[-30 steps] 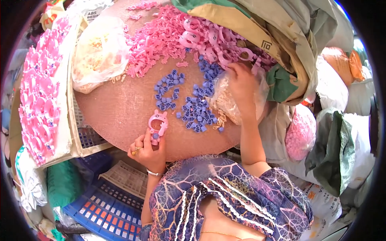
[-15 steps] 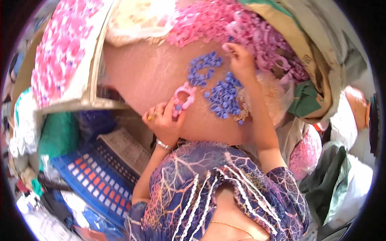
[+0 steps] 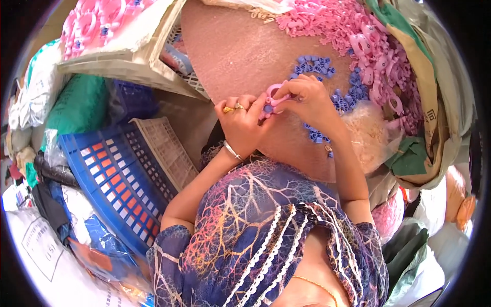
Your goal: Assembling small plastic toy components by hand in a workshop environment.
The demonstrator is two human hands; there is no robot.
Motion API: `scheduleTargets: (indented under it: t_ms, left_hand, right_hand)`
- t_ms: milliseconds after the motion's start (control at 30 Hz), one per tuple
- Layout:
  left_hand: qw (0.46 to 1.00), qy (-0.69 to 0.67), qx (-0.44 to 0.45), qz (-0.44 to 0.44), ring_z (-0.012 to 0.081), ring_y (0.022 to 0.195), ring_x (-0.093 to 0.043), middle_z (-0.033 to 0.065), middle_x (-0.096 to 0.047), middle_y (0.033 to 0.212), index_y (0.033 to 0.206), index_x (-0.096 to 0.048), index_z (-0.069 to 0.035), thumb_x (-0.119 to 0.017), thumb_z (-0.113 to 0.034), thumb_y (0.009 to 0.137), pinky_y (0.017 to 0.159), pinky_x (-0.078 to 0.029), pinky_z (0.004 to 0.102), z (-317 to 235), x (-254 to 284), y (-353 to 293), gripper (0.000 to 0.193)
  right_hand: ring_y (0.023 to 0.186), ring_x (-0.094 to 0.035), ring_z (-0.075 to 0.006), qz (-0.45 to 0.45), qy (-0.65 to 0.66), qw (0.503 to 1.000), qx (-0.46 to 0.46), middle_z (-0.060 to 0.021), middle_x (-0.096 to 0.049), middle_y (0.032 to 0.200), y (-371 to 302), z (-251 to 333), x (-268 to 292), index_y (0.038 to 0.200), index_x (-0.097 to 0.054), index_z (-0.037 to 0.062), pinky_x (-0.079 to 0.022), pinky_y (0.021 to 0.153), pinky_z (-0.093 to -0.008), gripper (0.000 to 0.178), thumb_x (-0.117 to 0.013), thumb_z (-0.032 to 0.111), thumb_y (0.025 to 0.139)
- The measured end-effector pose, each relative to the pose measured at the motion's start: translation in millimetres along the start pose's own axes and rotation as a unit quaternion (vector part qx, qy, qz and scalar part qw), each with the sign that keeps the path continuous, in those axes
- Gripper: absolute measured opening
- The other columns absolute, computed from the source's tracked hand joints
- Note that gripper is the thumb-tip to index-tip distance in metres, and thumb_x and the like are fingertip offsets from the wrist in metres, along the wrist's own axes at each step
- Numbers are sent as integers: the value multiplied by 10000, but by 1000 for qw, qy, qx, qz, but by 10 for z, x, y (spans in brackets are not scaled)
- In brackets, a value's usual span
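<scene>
In the head view, the person's left hand [image 3: 242,122] grips a pink ring-shaped piece [image 3: 271,101] over the worktop [image 3: 230,56], while the fingers of the right hand [image 3: 313,100] are closed on its upper part. The step looks like fitting or pressing something onto the piece; the next move seems to call for a steady left grip. Whether the right fingers pinch a separate small part is hidden. The cream crate [image 3: 146,51] is cut off above.

Over the desk [image 3: 225,46], the left hand [image 3: 240,125] grips a pink ring-shaped piece [image 3: 269,102]; the right hand [image 3: 309,100] works against its right side. Blue pieces [image 3: 353,100] lie right, pink pieces [image 3: 327,20] far right.
</scene>
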State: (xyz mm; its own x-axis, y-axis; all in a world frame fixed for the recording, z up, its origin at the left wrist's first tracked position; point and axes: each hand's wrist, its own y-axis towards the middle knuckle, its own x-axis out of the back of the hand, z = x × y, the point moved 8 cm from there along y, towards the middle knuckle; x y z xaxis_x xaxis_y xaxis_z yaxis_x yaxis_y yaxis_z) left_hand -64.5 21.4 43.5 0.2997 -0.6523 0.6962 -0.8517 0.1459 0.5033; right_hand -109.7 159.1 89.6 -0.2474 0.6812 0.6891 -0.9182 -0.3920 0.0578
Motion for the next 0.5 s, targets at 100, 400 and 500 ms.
scheduleTargets:
  t_ms: [100, 400, 500]
  left_hand:
    - [1000, -4, -1, -2, 194, 871, -547, -25, -628, 898, 1054, -741, -181, -822, -339, 651, 867, -325, 417, 4, -9, -1, 440]
    - [1000, -14, 0, -7, 189, 881, -540, -32, -627, 898, 1059, -740, -179, -817, -342, 659, 864, -323, 421, 5, -4, 1, 439]
    - [1000, -14, -1, -3, 189, 882, -540, -29, -625, 900, 1055, -739, -173, -822, -349, 659, 862, -324, 423, 6, -1, -5, 441]
  right_hand:
    - [798, -624, -230, 26, -28, 999, 28, -53, -705, 787, 36, -33, -52, 828, -738, 87, -410, 785, -361, 129, -781, 168, 737]
    - [670, -663, -240, 83, 48, 994, -45, -110, -699, 727, 175, -83, -114, 823, -728, 9, -506, 662, -350, 129, -758, 112, 752]
    - [593, -675, -294, 131, 61, 977, -155, -163, -689, 697, 271, -140, -137, 832, -724, -28, -535, 589, -371, 185, -772, 120, 732]
